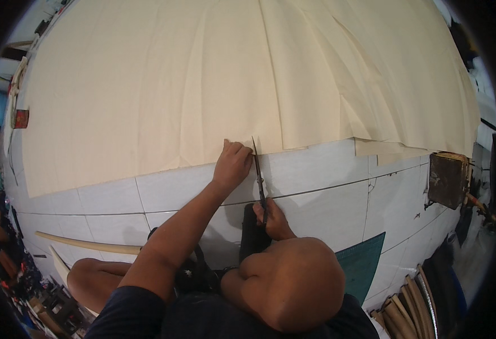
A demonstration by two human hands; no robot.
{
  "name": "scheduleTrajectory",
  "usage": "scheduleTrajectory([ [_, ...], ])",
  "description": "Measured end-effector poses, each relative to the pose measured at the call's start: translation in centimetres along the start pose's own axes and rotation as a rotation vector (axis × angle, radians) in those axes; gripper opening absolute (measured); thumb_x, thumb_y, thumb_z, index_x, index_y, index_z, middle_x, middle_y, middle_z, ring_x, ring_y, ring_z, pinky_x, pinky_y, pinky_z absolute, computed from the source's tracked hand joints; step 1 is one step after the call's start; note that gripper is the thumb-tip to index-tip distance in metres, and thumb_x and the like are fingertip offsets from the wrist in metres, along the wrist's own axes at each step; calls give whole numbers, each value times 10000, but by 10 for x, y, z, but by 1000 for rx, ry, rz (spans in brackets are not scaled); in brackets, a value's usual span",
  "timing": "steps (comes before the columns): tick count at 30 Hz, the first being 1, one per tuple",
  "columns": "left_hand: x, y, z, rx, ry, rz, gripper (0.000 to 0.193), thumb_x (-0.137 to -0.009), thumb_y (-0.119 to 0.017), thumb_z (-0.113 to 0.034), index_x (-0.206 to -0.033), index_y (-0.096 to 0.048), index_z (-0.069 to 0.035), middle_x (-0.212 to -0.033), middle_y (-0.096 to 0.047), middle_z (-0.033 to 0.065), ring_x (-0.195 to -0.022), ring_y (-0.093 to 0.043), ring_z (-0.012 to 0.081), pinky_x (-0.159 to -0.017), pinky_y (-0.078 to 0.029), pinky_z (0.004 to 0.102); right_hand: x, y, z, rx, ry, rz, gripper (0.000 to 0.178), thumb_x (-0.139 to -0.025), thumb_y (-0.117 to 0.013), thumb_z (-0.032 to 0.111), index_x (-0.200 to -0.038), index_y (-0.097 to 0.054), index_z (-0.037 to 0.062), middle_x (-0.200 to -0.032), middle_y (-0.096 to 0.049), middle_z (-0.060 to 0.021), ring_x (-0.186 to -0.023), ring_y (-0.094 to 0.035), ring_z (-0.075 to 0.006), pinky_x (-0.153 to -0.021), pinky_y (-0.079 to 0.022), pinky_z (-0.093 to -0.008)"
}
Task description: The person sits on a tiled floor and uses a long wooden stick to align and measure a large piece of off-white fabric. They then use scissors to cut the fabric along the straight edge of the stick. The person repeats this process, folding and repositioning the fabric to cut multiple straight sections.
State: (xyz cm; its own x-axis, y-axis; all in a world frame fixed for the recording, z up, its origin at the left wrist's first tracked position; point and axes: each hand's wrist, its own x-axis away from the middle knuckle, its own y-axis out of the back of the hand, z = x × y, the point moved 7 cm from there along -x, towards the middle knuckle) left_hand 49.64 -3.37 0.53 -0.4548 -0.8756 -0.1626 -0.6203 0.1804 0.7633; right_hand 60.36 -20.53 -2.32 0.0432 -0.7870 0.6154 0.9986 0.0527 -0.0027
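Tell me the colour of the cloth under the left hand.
The cloth is plain cream, showing best in the head view.

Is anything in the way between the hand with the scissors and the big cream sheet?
Nothing visible is. The scissors in the right hand overlap the near edge of the cream sheet. The left hand is close beside them, on their left.

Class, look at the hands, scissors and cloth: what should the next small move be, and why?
Probably slide the left hand a little further left along the edge of the cloth before any snip. Its fingers sit close beside the scissors, which the right hand holds with their pointed end over the cloth, so a cut there might catch them.
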Motion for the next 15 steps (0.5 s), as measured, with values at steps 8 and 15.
scheduleTrajectory([
  [8,-1,1,-3,-3,-4,-47,55,-832,-681,-73,-881,-667,-53,-836,-577,108,-870,-588,330,-1060,-384,591,-9,1,-5,10,-21,-35,418,-986,-576,465,-973,-523,50,-757,-529,-17,-656,-532,-121,-613,-444,-283],
  [15,1,0,0,11,-3,-62,59,-823,-691,-74,-875,-666,-66,-826,-576,85,-860,-597,307,-1064,-380,597,-16,4,-13,94,-30,-92,417,-953,-646,401,-891,-584,-6,-722,-590,-157,-702,-557,-226,-677,-463,-402],
])
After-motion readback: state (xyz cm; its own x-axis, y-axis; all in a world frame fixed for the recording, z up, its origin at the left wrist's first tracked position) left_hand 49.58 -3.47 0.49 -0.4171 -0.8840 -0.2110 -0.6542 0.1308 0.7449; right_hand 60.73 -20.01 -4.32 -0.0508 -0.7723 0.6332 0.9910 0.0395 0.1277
